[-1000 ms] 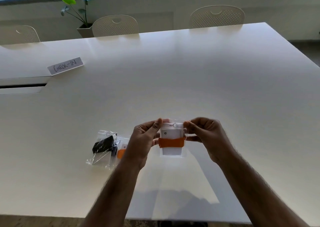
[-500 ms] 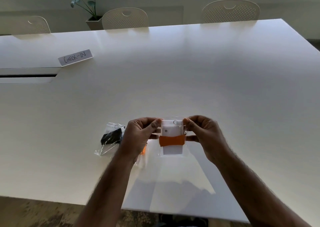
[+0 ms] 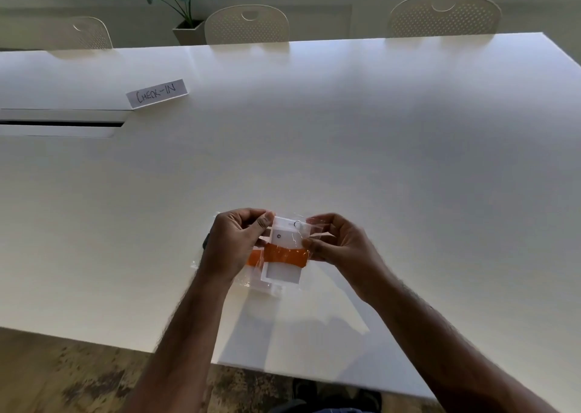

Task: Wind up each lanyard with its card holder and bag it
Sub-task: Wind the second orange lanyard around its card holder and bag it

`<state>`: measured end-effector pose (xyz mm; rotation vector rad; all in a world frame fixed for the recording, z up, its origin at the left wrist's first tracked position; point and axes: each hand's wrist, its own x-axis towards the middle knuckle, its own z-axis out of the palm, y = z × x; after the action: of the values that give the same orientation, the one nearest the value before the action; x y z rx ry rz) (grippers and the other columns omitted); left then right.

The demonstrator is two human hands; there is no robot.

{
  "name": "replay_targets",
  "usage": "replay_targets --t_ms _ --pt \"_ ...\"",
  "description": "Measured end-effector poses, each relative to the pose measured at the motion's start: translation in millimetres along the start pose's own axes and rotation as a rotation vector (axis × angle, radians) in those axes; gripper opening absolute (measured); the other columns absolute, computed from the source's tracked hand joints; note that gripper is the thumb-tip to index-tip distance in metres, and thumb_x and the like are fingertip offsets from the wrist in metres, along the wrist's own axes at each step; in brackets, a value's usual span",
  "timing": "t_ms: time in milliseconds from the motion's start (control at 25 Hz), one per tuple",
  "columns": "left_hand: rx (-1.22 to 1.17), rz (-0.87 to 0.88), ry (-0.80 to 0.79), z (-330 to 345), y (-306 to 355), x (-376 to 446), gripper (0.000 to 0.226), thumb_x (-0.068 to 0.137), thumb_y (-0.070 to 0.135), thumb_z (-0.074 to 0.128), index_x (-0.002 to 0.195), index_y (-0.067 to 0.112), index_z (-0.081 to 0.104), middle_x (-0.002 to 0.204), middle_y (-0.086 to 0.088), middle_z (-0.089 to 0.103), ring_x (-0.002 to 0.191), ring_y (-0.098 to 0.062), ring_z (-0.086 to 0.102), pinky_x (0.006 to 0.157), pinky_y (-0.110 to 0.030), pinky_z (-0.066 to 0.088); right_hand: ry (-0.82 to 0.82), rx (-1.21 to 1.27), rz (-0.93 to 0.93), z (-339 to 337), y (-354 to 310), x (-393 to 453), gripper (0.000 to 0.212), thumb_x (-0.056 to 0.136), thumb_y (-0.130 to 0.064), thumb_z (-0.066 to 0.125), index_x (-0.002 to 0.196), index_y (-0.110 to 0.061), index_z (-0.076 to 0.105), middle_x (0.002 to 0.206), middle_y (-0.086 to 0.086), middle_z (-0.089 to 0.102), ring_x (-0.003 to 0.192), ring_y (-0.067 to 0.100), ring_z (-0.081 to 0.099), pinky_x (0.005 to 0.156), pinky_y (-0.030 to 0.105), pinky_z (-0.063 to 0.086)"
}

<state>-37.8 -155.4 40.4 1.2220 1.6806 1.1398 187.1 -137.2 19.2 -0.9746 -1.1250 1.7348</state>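
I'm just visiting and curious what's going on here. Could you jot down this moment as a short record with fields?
Setting: white table with a CHECK-IN sign; chairs and a potted plant behind.
Left hand: pinches the clear bag's left upper edge.
Right hand: pinches its right upper edge.
Clear bag: holds a white card holder wrapped with an orange lanyard.
Beneath the left hand: other bagged items, mostly hidden.
Seal state: cannot tell.

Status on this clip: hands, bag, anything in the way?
Left hand, right hand pinching clear bag top. Card holder with orange lanyard inside. Nothing blocking.
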Motion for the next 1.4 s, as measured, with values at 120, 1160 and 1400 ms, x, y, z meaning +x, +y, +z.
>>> replay_targets --t_ms 120,1160,1400 --pt "0.079 0.038 0.041 -11.0 -6.1 1.5 0.018 0.095 0.033 0.074 0.109 0.023 0.078 0.093 0.011 0.081 0.084 -0.010 0.079 0.067 -0.029 0.066 0.011 -0.054 0.013 14.7 8.5 5.6 0.028 0.091 0.004 0.077 0.116 -0.006 0.069 0.113 0.024 0.073 0.095 0.028 0.077 0.080 0.034 0.065" --pt "0.424 -0.113 0.078 -77.2 -65.0 22.4 0.069 0.088 0.053 0.076 0.142 0.016 0.054 0.132 0.002 0.055 0.118 -0.021 0.059 0.103 -0.040 0.050 0.148 -0.797 0.001 42.4 49.6 25.7 0.087 0.077 -0.055 0.087 0.147 -0.021 0.047 0.134 -0.005 0.049 0.124 0.015 0.053 0.099 0.030 0.053" --pt "0.430 -0.216 0.050 -73.8 -70.2 29.7 0.064 0.090 0.052 0.074 0.139 0.014 0.058 0.135 -0.004 0.060 0.126 -0.024 0.059 0.109 -0.041 0.048 0.108 -0.894 0.014 48.0 43.8 33.6 0.090 0.078 -0.056 0.087 0.147 -0.015 0.047 0.135 0.002 0.063 0.116 0.011 0.058 0.084 0.016 0.048"
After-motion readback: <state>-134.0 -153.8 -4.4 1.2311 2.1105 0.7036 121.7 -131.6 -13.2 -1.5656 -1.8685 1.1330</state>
